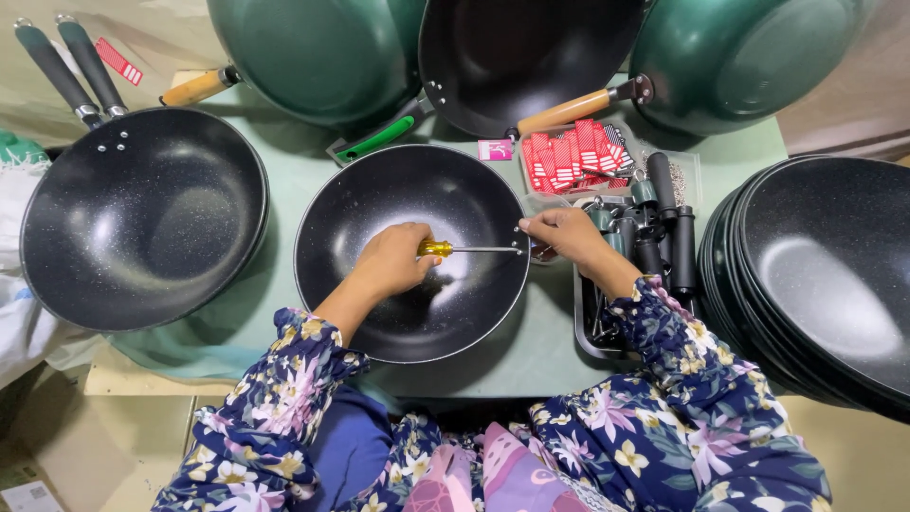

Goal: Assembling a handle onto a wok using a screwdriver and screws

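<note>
The left hand (393, 261) is closed around the yellow handle of a screwdriver (464, 249), whose shaft runs level across the inside of the black handleless wok (412, 253) at the centre of the green table (284, 180). The right hand (569, 237) is pinched shut at the wok's right rim, where the screwdriver tip meets it; what the fingers hold cannot be seen. Just right of the wok sits a tray of black handles (654, 237), with red tags (573, 152) behind it. A stack of black woks (825, 275) stands at far right.
</note>
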